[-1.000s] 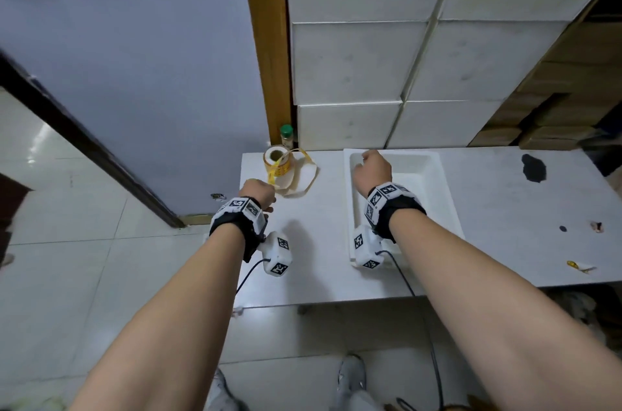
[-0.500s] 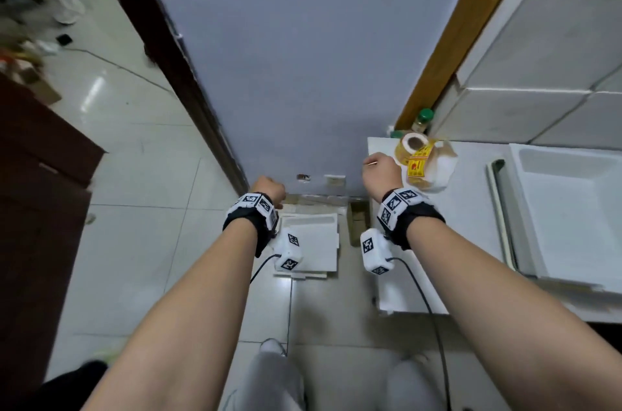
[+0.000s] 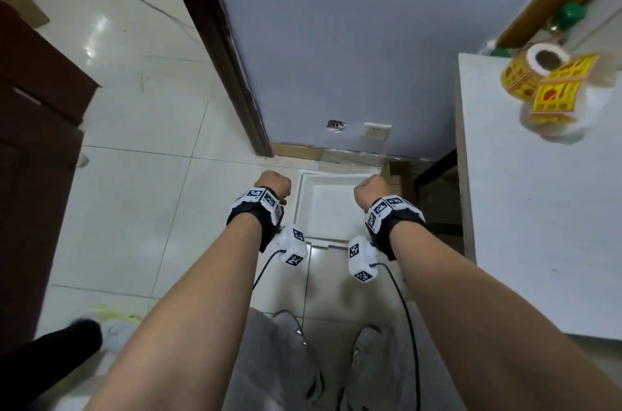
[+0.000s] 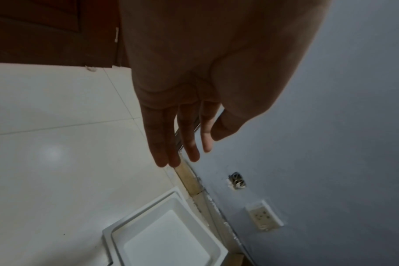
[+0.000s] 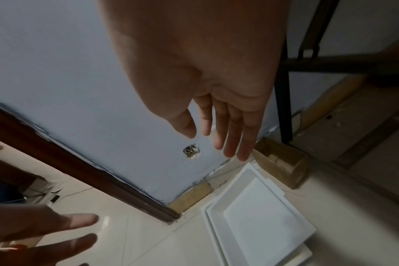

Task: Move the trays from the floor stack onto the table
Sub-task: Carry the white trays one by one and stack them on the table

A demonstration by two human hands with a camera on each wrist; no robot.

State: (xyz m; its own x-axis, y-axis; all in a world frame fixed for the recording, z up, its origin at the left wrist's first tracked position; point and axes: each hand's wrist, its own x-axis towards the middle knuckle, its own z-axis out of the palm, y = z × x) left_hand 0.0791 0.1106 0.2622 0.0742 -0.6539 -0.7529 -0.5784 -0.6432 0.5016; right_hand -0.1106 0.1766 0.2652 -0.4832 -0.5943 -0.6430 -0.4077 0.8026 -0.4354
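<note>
A stack of white foam trays (image 3: 331, 208) lies on the tiled floor against the blue wall, also seen as the trays (image 4: 166, 234) and the trays (image 5: 262, 212) in the wrist views. My left hand (image 3: 273, 184) hangs above the stack's left edge and my right hand (image 3: 372, 190) above its right edge, neither touching it. Both wrist views show straight, relaxed fingers: left hand (image 4: 182, 140), right hand (image 5: 219, 136), each holding nothing. The white table (image 3: 538, 225) stands to my right.
A yellow label roll (image 3: 538, 77) and a green-capped bottle (image 3: 568, 16) sit at the table's far corner. A small cardboard box (image 5: 282, 162) and the table's black metal leg (image 5: 282, 100) stand just right of the stack. A dark wooden door frame (image 3: 215, 40) runs on the left.
I have turned left from the table toward the floor. My right hand left the tray on the table, and both hands have come down over the floor stack.
</note>
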